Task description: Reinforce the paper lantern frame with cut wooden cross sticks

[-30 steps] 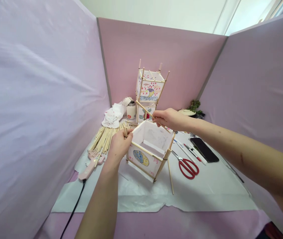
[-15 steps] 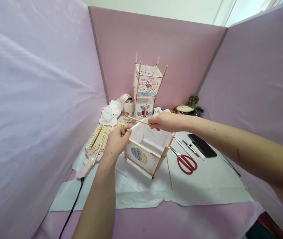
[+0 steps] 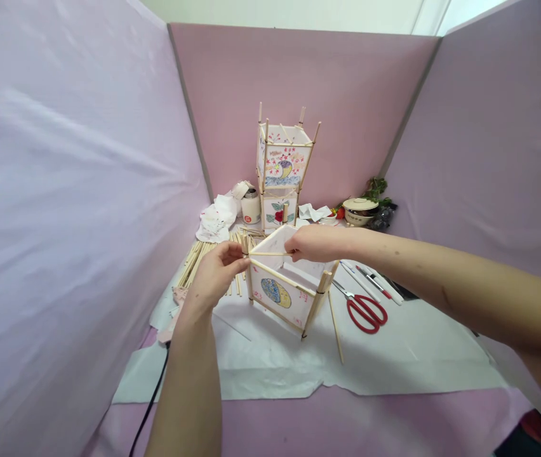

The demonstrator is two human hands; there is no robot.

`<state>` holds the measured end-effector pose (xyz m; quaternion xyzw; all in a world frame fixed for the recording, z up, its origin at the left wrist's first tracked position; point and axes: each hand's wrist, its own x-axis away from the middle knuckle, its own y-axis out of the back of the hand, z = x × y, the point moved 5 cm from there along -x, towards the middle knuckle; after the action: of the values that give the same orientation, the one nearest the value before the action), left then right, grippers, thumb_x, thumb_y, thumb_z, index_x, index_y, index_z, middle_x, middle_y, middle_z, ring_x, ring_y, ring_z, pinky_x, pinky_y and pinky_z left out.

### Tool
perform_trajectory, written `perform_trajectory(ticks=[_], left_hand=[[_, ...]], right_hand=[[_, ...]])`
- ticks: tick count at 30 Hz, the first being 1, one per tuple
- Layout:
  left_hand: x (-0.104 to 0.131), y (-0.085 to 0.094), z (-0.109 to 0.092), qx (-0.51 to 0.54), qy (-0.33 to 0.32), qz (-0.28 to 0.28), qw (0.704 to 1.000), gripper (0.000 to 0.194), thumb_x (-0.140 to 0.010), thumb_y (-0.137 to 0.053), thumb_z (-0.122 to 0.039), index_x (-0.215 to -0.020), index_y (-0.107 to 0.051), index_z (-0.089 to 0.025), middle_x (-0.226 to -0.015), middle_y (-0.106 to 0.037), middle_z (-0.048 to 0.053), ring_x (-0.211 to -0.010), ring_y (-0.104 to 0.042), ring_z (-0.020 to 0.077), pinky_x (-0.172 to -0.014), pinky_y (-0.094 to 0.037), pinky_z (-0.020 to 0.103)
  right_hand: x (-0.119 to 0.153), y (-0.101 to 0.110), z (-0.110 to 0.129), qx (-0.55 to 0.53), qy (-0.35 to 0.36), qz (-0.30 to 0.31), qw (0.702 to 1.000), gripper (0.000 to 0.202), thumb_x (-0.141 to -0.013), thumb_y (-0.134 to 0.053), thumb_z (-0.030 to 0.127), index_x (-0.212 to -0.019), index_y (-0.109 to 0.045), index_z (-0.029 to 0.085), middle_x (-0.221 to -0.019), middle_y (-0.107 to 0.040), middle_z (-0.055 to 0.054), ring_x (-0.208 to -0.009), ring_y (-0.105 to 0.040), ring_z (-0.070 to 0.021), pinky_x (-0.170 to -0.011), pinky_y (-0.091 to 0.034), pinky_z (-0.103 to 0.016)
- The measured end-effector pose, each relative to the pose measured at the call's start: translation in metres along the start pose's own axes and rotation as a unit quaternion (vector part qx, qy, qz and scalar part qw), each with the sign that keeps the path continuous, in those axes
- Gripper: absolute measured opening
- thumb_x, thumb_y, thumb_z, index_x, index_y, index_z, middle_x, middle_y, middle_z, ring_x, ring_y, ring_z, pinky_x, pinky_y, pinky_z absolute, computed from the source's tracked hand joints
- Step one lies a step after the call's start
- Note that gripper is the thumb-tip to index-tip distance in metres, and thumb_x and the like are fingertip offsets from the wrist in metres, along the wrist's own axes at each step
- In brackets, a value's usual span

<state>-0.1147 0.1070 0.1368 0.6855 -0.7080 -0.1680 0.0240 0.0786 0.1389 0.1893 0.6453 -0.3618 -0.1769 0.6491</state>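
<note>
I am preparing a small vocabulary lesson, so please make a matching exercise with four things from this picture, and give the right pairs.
1. scissors
2. thin stick
3. two-tier paper tower
4. lidded pot

A. directly behind the paper-sided box
B. beside green leaves
C. held in the right hand
D. red handles

Right pairs: 1-D, 2-C, 3-A, 4-B
</note>
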Motion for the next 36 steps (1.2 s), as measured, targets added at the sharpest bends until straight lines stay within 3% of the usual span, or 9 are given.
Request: perform_trajectory(ticks=[9,15,29,36], left_hand=[[-0.003,0.000,0.004,-0.010,0.003,0.000,1.000,0.023,-0.073,-0.067,-0.031,-0.094,-0.068,-0.020,-0.090,-0.068,0.003,-0.085,-0.062,0.0190,-0.078,-0.050,0.032],[-0.004,0.000,0.006,-0.003,0.004,-0.010,1.000,0.026,-0.072,-0.068,-0.029,-0.096,-0.068,-0.020,-0.092,-0.069,0.004,-0.088,-0.063,0.0201,-0.079,-0.050,0.032],[-0.005,0.002,0.008,-0.008,0.055,-0.047,0.997,0.027,-0.067,-0.070,-0.031,-0.092,-0.073,-0.019,-0.093,-0.073,0.006,-0.089,-0.067,0.0227,-0.083,-0.052,0.035],[-0.006,0.003,0.012,-0.020,0.045,-0.046,0.998,0.026,-0.069,-0.069,-0.030,-0.093,-0.073,-0.020,-0.092,-0.073,0.004,-0.089,-0.067,0.0220,-0.082,-0.051,0.034]], right_hand=[[0.001,0.000,0.000,0.001,-0.029,0.026,0.999,0.025,-0.086,-0.050,0.026,-0.099,-0.070,0.020,-0.092,-0.069,-0.010,-0.075,-0.059,-0.0187,-0.064,-0.032,-0.027],[0.000,-0.005,0.000,0.018,-0.024,0.035,0.999,0.028,-0.085,-0.048,0.021,-0.101,-0.070,0.018,-0.092,-0.068,-0.011,-0.072,-0.059,-0.0199,-0.058,-0.031,-0.028],[0.002,-0.010,-0.001,0.007,0.001,-0.002,1.000,0.024,-0.088,-0.047,0.023,-0.096,-0.069,0.019,-0.087,-0.068,-0.009,-0.070,-0.058,-0.0174,-0.055,-0.027,-0.026],[0.003,-0.009,-0.001,0.008,-0.007,-0.010,1.000,0.024,-0.088,-0.046,0.023,-0.096,-0.068,0.020,-0.086,-0.068,-0.009,-0.069,-0.057,-0.0172,-0.054,-0.026,-0.026]])
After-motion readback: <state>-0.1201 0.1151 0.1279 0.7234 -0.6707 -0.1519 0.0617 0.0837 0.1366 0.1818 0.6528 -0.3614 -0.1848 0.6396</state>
